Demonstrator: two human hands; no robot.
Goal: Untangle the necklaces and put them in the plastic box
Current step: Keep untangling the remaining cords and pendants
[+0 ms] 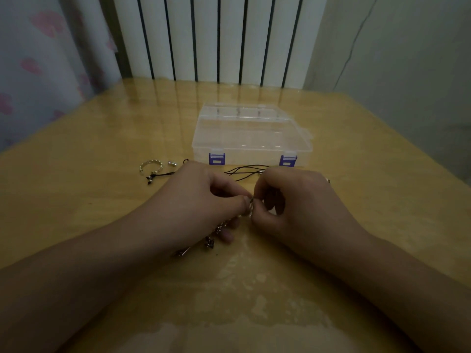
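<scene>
1. Two bare hands are seen over a glossy wooden table (76, 194), their fingertips brought together near the middle of the view.
2. The left hand (204, 200) is curled, and a silver chain necklace (224, 226) is pinched between its thumb and forefinger; the chain is seen trailing down beneath the palm onto the table, with small dark charms (209, 242) along it.
3. The right hand (295, 202) is likewise curled, and the same chain is pinched at its upper end, just beside the left fingertips. How many separate chains are gathered in the tangle cannot be told.
4. Several thin black cords (246, 170) are laid on the table between the hands and the box, partly hidden by the right hand; their exact number cannot be counted.
5. One clear plastic box (252, 133) is set behind the hands, its lid closed. Two purple latches are counted on its near edge, one at the left (217, 158) and one at the right (288, 160).
6. One silver ring-shaped piece (151, 166) is laid to the left of the box, with one small silver bead (172, 163) just beside it and a short black cord end (155, 176) near it.
7. One white ribbed radiator (216, 39) is seen behind the table, and one curtain with pink hearts (38, 59) is hung at the left.
</scene>
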